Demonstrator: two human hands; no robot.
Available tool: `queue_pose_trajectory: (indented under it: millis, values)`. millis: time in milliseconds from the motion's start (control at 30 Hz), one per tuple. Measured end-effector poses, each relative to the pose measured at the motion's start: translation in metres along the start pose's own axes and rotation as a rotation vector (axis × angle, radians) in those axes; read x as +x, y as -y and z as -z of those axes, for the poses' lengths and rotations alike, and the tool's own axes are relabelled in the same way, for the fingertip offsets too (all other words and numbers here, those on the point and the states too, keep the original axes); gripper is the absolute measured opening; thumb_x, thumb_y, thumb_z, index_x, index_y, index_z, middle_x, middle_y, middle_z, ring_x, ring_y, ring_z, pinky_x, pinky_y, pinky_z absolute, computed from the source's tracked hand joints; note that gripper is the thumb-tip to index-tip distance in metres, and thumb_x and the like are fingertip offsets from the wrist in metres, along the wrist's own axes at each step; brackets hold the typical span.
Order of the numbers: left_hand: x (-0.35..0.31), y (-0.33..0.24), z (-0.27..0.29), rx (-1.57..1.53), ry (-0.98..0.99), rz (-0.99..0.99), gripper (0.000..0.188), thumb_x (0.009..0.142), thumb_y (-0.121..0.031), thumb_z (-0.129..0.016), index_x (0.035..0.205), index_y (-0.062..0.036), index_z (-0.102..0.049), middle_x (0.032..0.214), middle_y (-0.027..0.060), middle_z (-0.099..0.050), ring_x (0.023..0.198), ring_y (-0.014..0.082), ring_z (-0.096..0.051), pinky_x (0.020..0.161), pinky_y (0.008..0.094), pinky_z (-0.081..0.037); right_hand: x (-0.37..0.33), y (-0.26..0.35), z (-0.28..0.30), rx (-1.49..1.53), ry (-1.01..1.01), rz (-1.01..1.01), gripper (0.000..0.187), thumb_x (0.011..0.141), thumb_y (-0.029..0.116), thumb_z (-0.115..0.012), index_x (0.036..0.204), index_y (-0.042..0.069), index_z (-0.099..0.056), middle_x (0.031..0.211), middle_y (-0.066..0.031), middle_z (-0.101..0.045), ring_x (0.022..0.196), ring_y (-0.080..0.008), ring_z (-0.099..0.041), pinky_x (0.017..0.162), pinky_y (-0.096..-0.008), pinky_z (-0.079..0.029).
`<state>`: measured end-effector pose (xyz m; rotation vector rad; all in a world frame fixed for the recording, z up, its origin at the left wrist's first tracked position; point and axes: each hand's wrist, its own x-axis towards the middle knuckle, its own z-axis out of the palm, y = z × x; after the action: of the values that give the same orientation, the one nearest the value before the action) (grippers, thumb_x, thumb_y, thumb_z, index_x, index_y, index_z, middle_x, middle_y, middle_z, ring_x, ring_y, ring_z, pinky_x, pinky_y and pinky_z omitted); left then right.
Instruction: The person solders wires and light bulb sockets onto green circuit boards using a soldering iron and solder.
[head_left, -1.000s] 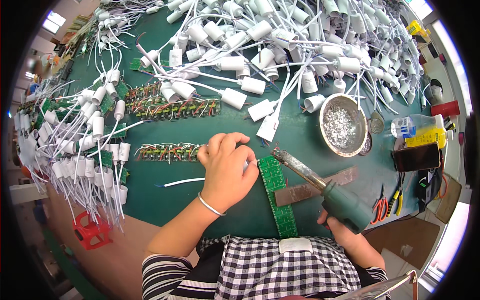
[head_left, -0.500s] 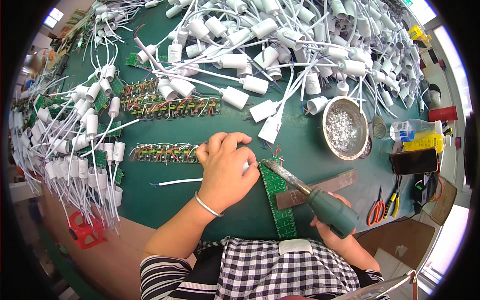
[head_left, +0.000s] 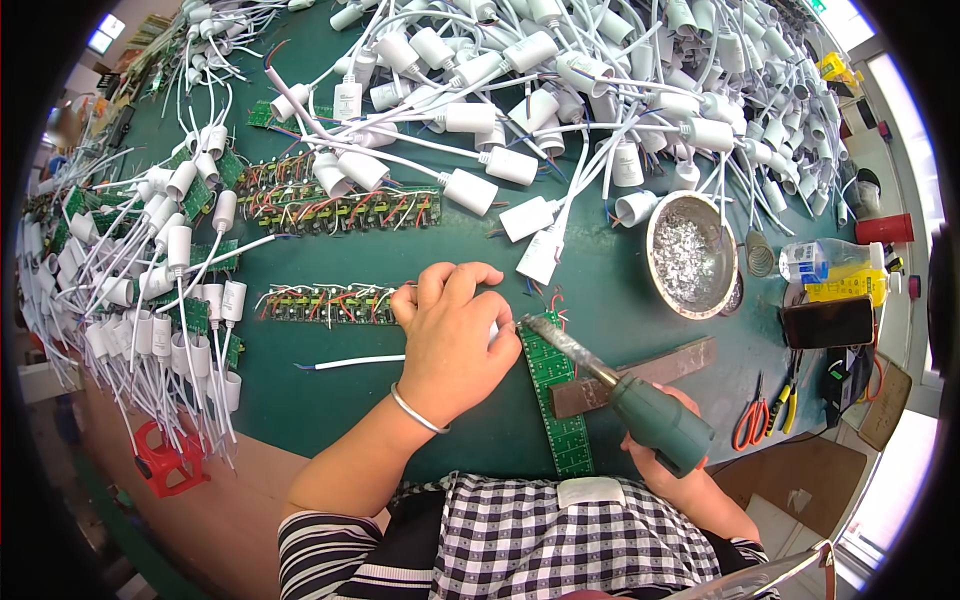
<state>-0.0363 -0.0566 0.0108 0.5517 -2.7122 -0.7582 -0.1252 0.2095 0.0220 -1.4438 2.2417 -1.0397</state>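
My right hand is wrapped round the green handle of a soldering iron. Its metal shaft slants up and left, and the tip is at the upper end of a long green circuit board. Thin red wires stick up at that end. Left of the tip, my left hand is closed with bent fingers on a white lamp holder, mostly hidden by the fingers. A white cable comes out on the left side of that hand. A flat brown bar lies across the circuit board.
Rows of populated boards lie left of my left hand. Piled lamp holders fill the far side; more hang at the left edge. A round bowl of silvery bits stands right, near pliers, a phone and a bottle.
The soldering iron has shifted very slightly, with its tip still at the upper end of the board. My left hand keeps its place and grip.
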Motion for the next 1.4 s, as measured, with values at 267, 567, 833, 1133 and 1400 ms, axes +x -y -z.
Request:
queue_pose_trajectory:
  millis: [267,567,833,1133,1400]
  values:
    - [0.0,-0.001,0.001,0.005,0.005,0.008,0.005,0.068,-0.012,-0.065,0.071,-0.0123,-0.061,0.112,0.0017,-0.056,0.111,0.0266,-0.042,0.093,0.0453,-0.022,-0.011,0.002,0.005,0.592,-0.106,-0.371,0.058,0.081,0.003,-0.061,0.131,-0.006,-0.033,0.086,-0.0105,-0.063,0.066,-0.0162,-0.064,0.072,-0.0287,-0.05]
    - [0.001,0.001,0.003,-0.009,0.04,0.023,0.004,0.069,-0.014,-0.065,0.072,-0.0131,-0.063,0.114,0.0014,-0.055,0.113,0.0268,-0.041,0.094,0.0455,-0.022,-0.012,0.008,-0.001,0.57,-0.134,-0.332,0.058,0.084,0.003,-0.061,0.133,-0.005,-0.033,0.094,-0.0118,-0.062,0.062,-0.0138,-0.064,0.07,-0.029,-0.051]
    - [0.006,0.006,0.009,-0.036,0.097,-0.009,0.002,0.068,-0.015,-0.066,0.068,-0.0134,-0.065,0.113,0.0007,-0.055,0.112,0.0262,-0.042,0.093,0.0466,-0.024,-0.02,-0.004,0.001,0.158,0.005,-0.21,0.058,0.078,-0.001,-0.055,0.13,-0.002,-0.028,0.092,-0.0108,-0.059,0.066,-0.0168,-0.063,0.062,-0.0288,-0.053]
    - [0.01,0.007,0.015,-0.032,0.205,-0.01,0.003,0.07,-0.017,-0.067,0.07,-0.0144,-0.067,0.116,0.0005,-0.053,0.112,0.0276,-0.04,0.093,0.0469,-0.024,-0.012,-0.003,0.0,0.101,0.045,-0.148,0.054,0.076,-0.002,-0.054,0.126,-0.005,-0.035,0.086,-0.0101,-0.059,0.064,-0.0155,-0.062,0.062,-0.0282,-0.053]
    - [0.009,0.007,0.014,-0.011,0.233,0.0,0.003,0.071,-0.018,-0.066,0.073,-0.016,-0.066,0.119,-0.0002,-0.052,0.116,0.0269,-0.037,0.095,0.0451,-0.021,-0.014,0.004,-0.005,0.393,-0.071,-0.431,0.03,0.069,0.003,-0.07,0.1,0.002,-0.066,0.11,-0.0172,-0.061,0.111,-0.0336,-0.055,0.091,-0.0398,-0.047]
